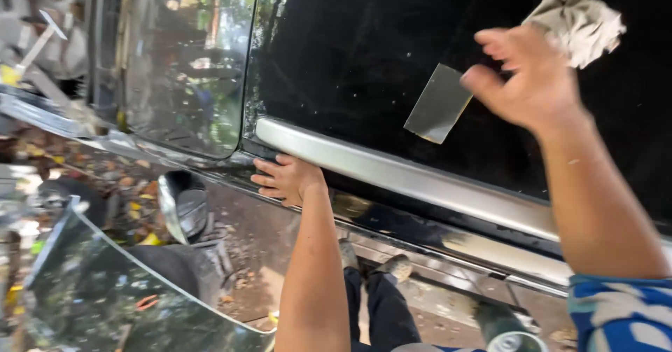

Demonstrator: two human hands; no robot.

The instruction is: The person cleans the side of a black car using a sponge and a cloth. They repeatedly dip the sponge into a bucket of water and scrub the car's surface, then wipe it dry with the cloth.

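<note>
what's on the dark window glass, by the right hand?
A flat grey scraper blade lies against the window glass; the right hand clutches a crumpled rag. Any film beneath the blade is hidden.

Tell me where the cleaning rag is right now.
In the head view, the rag is at upper right, bunched in the right hand against the dark car window, above the chrome trim strip.

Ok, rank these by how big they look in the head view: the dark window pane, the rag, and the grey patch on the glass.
1. Dark window pane, largest by far.
2. Rag and grey patch: about alike. The right hand holds the rag closer to the camera and hides part of it, so I won't rank them.
</note>
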